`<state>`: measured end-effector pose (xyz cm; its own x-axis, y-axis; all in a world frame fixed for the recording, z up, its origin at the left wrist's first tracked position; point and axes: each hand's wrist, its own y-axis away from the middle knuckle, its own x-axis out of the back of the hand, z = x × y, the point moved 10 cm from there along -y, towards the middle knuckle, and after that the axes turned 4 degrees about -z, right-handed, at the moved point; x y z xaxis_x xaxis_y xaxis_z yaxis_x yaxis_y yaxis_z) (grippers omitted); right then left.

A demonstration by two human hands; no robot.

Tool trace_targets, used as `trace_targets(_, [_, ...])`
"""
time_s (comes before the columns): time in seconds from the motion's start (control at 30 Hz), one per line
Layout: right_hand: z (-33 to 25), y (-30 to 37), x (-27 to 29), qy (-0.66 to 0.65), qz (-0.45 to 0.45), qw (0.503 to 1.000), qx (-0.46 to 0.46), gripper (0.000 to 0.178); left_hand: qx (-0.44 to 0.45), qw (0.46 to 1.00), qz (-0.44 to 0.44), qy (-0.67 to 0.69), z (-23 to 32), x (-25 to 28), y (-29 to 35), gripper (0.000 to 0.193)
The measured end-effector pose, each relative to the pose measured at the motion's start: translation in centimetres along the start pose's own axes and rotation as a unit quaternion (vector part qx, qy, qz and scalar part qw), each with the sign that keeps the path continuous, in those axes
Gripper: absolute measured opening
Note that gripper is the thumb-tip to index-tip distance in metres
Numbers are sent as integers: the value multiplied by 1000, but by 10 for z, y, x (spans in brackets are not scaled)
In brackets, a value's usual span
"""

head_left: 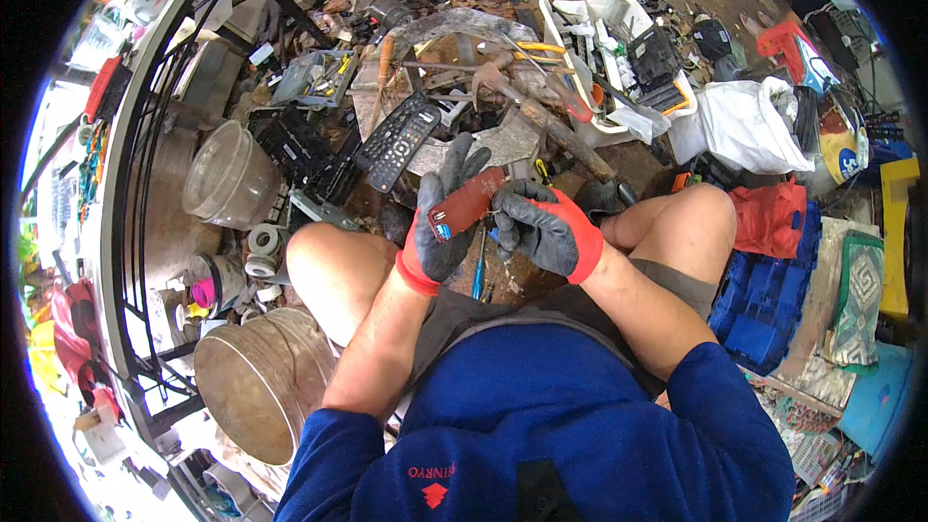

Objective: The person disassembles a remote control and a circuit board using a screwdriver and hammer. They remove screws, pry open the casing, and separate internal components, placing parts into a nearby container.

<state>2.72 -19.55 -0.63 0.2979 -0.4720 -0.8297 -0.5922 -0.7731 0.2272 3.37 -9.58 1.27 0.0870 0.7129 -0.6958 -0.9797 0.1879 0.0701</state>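
Observation:
A dark red, flat rectangular piece [468,203] with silver and blue parts at its lower left end lies across the palm of my left hand [437,222]. It could be a circuit board or a small device; I cannot tell which. The left fingers point up behind it. My right hand [549,230] has its fingers curled and pinched at the piece's right end. Both hands wear grey-coated gloves with red cuffs. Just beyond the left hand lies a black remote control [398,140]. A blue-handled screwdriver [479,271] is on the ground below the hands.
A hammer [541,116] lies ahead among scrap. A white bin [619,14] of parts stands beyond it. To the left are a clear tub [227,174], a large bucket [253,391] and a black metal rack [135,232]. A blue crate [768,300] sits at the right.

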Motion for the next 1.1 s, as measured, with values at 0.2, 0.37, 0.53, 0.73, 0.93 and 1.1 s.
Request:
trace_targets(0.2, [-13,-4,3,33,-27,998,39,19,-141,969,-63,-193,24,-21,15,101])
trace_targets(0.37, [-38,1,11,257,69,956,125,16,-162,929,-82,-321,30,-30,26,81])
trace_targets(0.53, [-36,22,-45,681,134,673,257,30,-233,843,-4,-486,14,-35,24,59])
trace_targets(0.73, [-33,-11,26,217,89,963,133,14,-164,921,126,-330,12,18,21,50])
trace_targets(0.93, [-42,-11,24,304,106,934,153,14,-91,939,188,-273,14,46,25,41])
trace_targets(1.1, [-68,-2,13,385,94,898,190,17,-97,958,174,-207,29,9,27,46])
